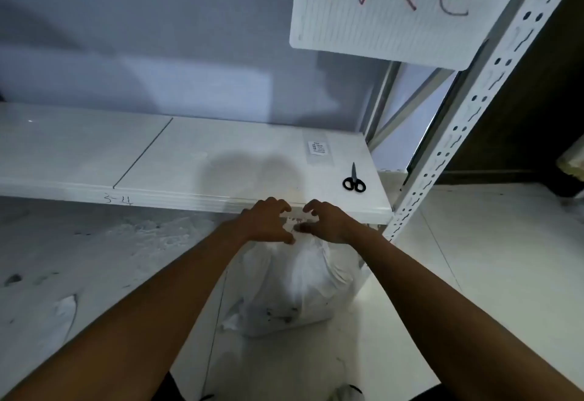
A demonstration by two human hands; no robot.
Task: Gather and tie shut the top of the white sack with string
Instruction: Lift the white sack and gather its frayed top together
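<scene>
Sack: soft, limp, probably slippery; bulges below.
Grip point: bunched neck on top.
Left hand: curled fingers pinch the neck.
Right hand: likewise pinching it.

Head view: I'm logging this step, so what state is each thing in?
white sack, upright on the floor, top gathered.
left hand, fingers curled, gripping the sack's top.
right hand, fingers curled, gripping the sack's top.
scissors, closed, lying on the shelf.
</scene>
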